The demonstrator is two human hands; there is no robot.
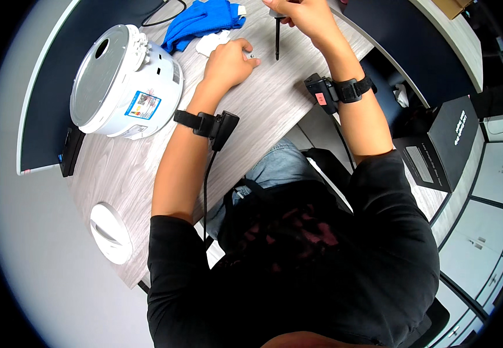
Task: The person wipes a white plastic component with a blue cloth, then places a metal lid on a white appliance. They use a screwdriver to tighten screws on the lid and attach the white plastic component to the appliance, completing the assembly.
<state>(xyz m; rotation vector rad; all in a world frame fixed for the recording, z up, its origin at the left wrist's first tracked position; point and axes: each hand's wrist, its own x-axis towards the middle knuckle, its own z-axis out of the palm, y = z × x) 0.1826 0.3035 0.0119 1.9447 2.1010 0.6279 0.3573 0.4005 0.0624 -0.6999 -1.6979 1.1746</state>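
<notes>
My right hand (304, 16) grips a screwdriver (277, 39) at the top of the view, its dark shaft pointing down over the table. To its left, my left hand (228, 65) rests on the tabletop with curled fingers. A small greyish piece shows at the thumb and fingertips, too small to name. Just behind that hand lie a crumpled white cloth or paper (212, 42) and a blue cloth (204, 23) with a pale edge. Left of my left forearm is a white round appliance body (161, 95) with a grey disc-shaped face (102, 78) that has a dark hole.
A white oval lid-like part (110, 233) lies on the wood-grain table (147, 168) at the near left. Dark partitions (45, 87) border the table. A black box (437, 145) stands at the right. Cables hang from the black devices strapped to my wrists.
</notes>
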